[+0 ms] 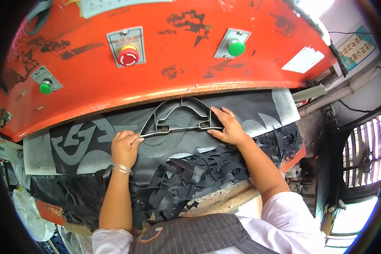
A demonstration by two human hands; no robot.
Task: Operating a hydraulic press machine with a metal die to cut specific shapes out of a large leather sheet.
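While the left hand (125, 146) pinches the left corner of one arched metal cutting die (184, 128), the right hand (230, 127) grips its right end; the die sits over a black sheet (254, 103), just before the orange-red press (169, 55). Black scraps (173, 182), too tangled to count, heap nearer the person. Two green buttons (236, 48) and one red mushroom button (128, 56) each have a printed metal plate. One wall sign (357, 48) bears characters. At left, the contents of a translucent plastic bag (31, 211) are unclear.
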